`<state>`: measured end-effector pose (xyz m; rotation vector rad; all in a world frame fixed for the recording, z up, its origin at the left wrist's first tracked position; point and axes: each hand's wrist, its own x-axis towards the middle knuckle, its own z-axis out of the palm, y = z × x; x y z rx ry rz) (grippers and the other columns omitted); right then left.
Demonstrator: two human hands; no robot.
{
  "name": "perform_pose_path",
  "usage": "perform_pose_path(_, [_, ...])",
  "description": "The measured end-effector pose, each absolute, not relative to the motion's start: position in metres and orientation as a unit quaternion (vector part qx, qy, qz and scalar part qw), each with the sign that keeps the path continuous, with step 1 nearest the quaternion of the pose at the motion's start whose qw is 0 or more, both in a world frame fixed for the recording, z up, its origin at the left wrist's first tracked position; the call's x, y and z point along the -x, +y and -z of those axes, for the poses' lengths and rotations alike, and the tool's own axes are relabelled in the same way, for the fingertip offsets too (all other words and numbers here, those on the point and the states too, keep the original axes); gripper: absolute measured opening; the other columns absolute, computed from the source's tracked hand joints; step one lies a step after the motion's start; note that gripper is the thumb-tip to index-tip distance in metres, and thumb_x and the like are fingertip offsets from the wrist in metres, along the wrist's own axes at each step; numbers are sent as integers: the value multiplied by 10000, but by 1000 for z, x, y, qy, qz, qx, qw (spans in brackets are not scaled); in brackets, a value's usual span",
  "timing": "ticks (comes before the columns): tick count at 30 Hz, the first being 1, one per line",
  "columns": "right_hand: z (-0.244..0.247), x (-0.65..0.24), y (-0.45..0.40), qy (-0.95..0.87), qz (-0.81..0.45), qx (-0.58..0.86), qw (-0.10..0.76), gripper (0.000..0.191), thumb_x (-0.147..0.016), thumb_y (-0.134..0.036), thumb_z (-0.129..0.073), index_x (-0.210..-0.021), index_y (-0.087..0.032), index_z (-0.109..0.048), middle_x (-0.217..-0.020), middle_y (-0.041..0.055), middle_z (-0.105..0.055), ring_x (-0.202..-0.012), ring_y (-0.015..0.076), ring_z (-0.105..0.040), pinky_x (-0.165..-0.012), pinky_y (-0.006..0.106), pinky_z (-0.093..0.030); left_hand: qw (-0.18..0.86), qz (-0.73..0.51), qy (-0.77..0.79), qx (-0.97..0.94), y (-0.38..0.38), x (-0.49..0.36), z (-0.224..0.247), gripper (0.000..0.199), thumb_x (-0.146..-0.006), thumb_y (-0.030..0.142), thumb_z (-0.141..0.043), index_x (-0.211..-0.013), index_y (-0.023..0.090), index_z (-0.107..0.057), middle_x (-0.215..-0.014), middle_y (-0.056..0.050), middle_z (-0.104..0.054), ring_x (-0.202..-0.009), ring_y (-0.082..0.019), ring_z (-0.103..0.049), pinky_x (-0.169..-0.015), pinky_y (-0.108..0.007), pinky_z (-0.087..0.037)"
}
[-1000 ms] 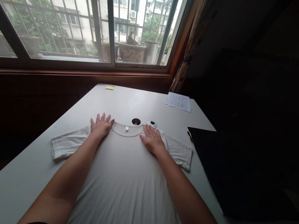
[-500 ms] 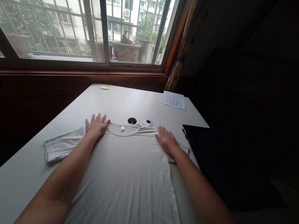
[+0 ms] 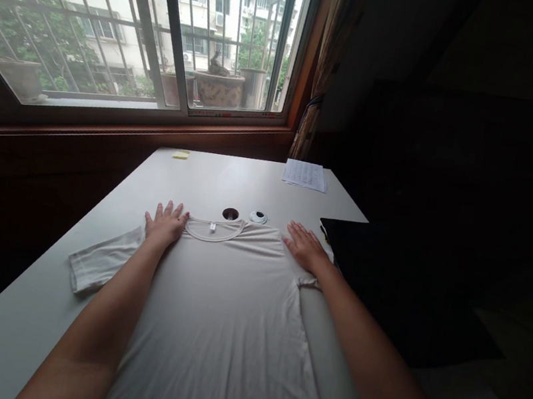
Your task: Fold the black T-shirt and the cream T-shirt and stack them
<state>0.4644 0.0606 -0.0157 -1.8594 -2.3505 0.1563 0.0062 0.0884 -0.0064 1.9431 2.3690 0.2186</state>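
Note:
A pale T-shirt (image 3: 224, 307) lies spread on a white table (image 3: 15, 315), its neckline with a small white label at the far end. My left hand (image 3: 165, 224) rests flat on the shirt's left shoulder, fingers spread, beside the collar. The left sleeve stretches out past my left forearm. Over the right shoulder and sleeve lies my right hand (image 3: 307, 248), palm down with fingers stretched out. My right hand and forearm hide most of the right sleeve. Soft creases run along the lower part of the shirt.
Beyond the collar are a round hole (image 3: 230, 214) in the tabletop and a white ring-shaped cover (image 3: 258, 217). Papers (image 3: 305, 175) and a yellow sticky note (image 3: 181, 155) lie near the far edge. Something black (image 3: 385, 279) covers the table's right side. A barred window (image 3: 122, 21) stands behind.
My right hand has slid a little outward over the right shoulder toward the sleeve. My left hand stays on the left shoulder. The whole view has shifted slightly.

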Motion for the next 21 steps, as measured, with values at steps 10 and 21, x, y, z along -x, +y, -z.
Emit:
perform_pose_path(10, [1, -460, 60, -788, -22, 610, 80, 630, -1032, -466, -296, -1580, -158, -333, -1668, 81, -264, -1548, 227, -193, -1265, 465, -112, 25, -73, 771, -633, 88, -6, 9, 685, -996, 656, -133, -1586, 352, -301, -1690, -27, -162, -1547, -358, -89, -1178, -713, -100])
perform_pose_path(21, [-18, -444, -72, -762, 36, 612, 210, 411, -1007, -284, -381, -1342, -186, -598, -1334, 143, -604, -1250, 309, -541, -1116, 449, -420, 22, -92, 767, -634, 85, -7, 7, 660, -1016, 622, -156, -1576, 319, -331, -1682, -43, -200, -1544, -352, -114, -1176, -718, -130])
